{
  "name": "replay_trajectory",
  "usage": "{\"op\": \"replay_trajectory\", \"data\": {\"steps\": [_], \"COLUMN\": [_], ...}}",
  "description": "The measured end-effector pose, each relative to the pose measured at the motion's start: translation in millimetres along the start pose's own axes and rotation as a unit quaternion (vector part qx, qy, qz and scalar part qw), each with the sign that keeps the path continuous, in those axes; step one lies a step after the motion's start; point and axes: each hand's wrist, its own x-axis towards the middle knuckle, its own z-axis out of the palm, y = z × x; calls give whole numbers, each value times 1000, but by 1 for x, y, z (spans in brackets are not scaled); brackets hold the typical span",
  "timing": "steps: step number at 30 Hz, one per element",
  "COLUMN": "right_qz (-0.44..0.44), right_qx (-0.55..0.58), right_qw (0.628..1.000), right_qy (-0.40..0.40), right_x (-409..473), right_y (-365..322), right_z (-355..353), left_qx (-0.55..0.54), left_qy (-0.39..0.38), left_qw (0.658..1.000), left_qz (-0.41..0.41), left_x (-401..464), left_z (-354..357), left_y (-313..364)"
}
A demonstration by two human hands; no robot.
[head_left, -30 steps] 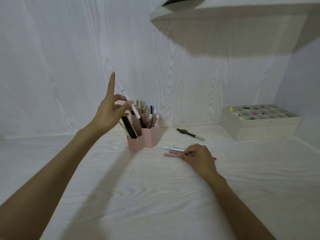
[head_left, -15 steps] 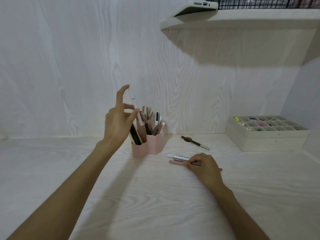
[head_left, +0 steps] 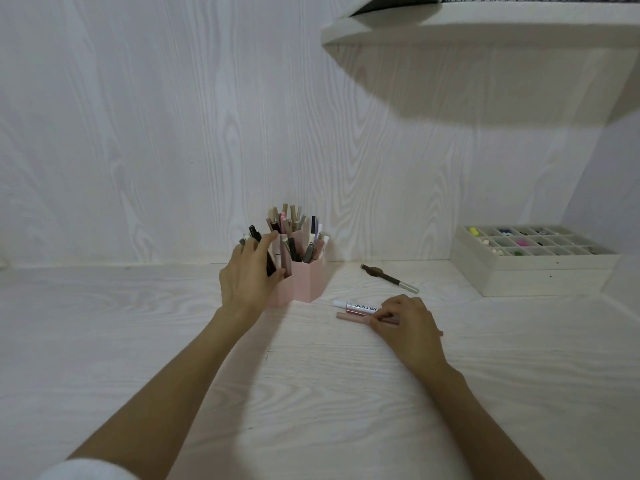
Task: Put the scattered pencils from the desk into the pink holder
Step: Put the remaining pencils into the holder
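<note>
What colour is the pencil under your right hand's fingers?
Dusty pink pencil, lying beside the white marker; the head view shows it best.

White desk [head_left: 311, 393] — pink holder [head_left: 304, 285], three loose pencils [head_left: 389, 278], compartment box [head_left: 530, 268].

A home desk nook, by the look of it: a white wood-grain worktop [head_left: 311, 393] set against matching wall panels, a shelf [head_left: 485, 32] overhead, a pink holder [head_left: 304, 282] crammed with pens and cosmetic pencils, and a white compartment tray [head_left: 533, 268] of small coloured bits at the right. It looks like a vanity or study corner.
</note>
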Motion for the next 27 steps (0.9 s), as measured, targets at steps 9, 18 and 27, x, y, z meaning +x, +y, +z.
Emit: {"op": "replay_trajectory", "data": {"steps": [9,18,27], "right_qz": [-96,-23,-114], "right_qx": [-52,206,303], "right_qw": [993,975,942], "right_qy": [-33,79,90], "right_x": [-7,-2,91], "right_y": [-2,-30,-119], "right_z": [-3,-28,-57], "left_qx": [-9,-102,-123], "left_qy": [-3,-34,-54], "left_qw": [1000,984,972], "left_qz": [-12,-145,-191], "left_x": [-9,-78,-72], "left_z": [-15,-16,-12], "left_y": [-15,-58,-66]}}
